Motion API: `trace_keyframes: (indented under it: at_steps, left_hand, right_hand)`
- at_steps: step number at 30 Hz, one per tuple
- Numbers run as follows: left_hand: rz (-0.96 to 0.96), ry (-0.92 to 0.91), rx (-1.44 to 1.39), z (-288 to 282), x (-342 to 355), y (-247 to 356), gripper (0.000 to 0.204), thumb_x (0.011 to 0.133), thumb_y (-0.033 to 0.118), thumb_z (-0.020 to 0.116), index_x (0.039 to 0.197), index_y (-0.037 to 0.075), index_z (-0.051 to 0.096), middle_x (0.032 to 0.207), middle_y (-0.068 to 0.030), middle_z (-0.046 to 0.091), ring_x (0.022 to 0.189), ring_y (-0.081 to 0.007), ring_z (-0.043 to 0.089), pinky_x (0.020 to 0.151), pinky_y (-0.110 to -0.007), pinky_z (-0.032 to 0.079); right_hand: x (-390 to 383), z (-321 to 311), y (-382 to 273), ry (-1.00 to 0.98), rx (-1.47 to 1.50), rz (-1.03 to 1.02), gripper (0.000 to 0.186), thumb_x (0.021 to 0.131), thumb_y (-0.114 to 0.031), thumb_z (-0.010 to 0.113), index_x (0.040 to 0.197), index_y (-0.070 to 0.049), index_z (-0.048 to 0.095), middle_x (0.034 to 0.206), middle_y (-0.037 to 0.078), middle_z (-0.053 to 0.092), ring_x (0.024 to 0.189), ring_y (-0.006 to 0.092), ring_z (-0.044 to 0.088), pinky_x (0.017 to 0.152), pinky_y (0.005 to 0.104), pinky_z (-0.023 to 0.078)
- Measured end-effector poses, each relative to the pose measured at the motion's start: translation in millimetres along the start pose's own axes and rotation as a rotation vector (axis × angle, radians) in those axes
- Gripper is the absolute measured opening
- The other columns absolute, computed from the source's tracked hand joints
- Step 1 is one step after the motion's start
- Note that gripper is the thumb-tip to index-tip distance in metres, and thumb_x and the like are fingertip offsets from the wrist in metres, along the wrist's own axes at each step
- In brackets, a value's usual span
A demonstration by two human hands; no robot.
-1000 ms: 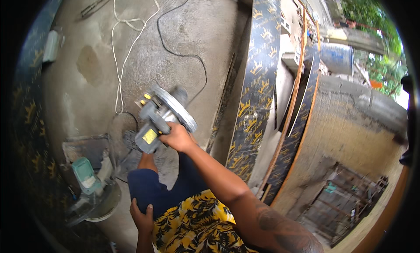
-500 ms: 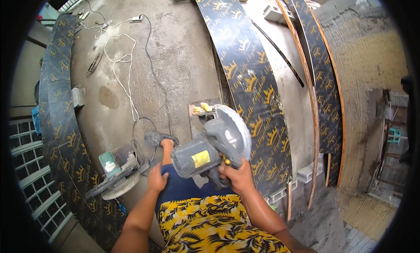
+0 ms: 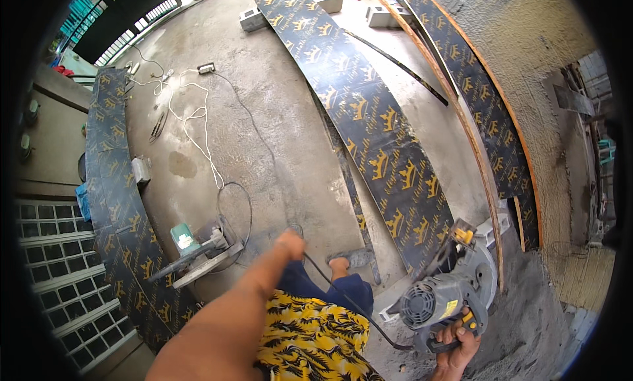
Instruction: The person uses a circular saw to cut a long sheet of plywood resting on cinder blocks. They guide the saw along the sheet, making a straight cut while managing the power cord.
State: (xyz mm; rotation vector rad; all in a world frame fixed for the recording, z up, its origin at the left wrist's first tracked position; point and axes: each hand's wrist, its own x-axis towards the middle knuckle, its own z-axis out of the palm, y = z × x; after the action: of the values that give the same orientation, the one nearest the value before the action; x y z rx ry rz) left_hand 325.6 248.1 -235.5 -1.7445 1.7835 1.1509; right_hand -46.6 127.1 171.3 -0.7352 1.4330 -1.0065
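My right hand grips the rear handle of a grey circular saw with a yellow trigger, held low at the right beside the panels. My left hand, slightly blurred, reaches forward at the middle, closed on the saw's black cord, which runs back to the saw. Below my hands are my feet and dark shorts. To the left, a green-bodied chop saw sits on the concrete floor.
Long black patterned boards lie along both sides, the right ones on concrete blocks with wooden strips. A white extension cord crosses the floor. A barred window is at left, a gate at top left, rough plastered surface at right.
The saw in my right hand has moved down and rightward. My left hand has left my thigh and reached forward to the cord. The view has swung round toward the gate.
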Motion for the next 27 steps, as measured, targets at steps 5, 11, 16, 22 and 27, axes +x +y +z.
trace_keyframes:
  at_steps: [5,11,16,22,27]
  left_hand:
    - [-0.339,-0.111,0.23,10,-115,-120,0.043,0.098,0.05,0.065,0.127,0.021,0.079,0.139,-0.0042,0.072,0.141,-0.0234,0.056,0.122,-0.046,0.038]
    - [-0.625,0.014,0.31,-27,-267,-145,0.038,0.1,0.05,0.067,0.115,0.019,0.083,0.134,-0.0028,0.072,0.139,-0.0312,0.055,0.113,-0.044,0.044]
    - [-0.515,0.247,-0.025,12,-281,-50,0.048,0.107,0.046,0.054,0.1,0.007,0.081,0.107,-0.0234,0.076,0.112,-0.0445,0.068,0.097,-0.052,0.054]
    - [-0.468,0.219,-0.324,45,-239,95,0.048,0.106,0.044,0.061,0.104,-0.001,0.076,0.095,-0.0317,0.071,0.097,-0.0507,0.07,0.084,-0.055,0.055]
    - [-0.443,0.159,-0.531,52,-189,159,0.038,0.101,0.035,0.071,0.105,-0.002,0.077,0.092,-0.0322,0.071,0.092,-0.0495,0.071,0.079,-0.048,0.056]
  right_hand:
    - [-13,-161,-13,0.098,-0.035,-0.033,0.051,0.09,-0.011,0.065,0.139,0.002,0.057,0.071,0.002,0.051,0.054,0.014,0.049,0.052,0.0346,0.047]
    - [8,-318,-4,0.269,0.069,0.044,0.045,0.089,-0.005,0.064,0.134,-0.001,0.062,0.071,0.001,0.048,0.056,0.012,0.046,0.052,0.0339,0.043]
    - [43,-415,43,0.347,-0.178,0.094,0.034,0.087,-0.003,0.067,0.12,0.0,0.064,0.073,0.001,0.054,0.052,0.0129,0.049,0.048,0.0312,0.042]
    - [80,-484,74,0.175,-0.443,0.222,0.025,0.087,-0.001,0.068,0.112,-0.001,0.067,0.076,0.003,0.063,0.055,0.0141,0.058,0.051,0.0314,0.047]
    - [115,-506,103,-0.02,-0.655,0.382,0.034,0.083,-0.006,0.076,0.116,0.001,0.07,0.084,0.005,0.069,0.066,0.0133,0.063,0.063,0.0309,0.051]
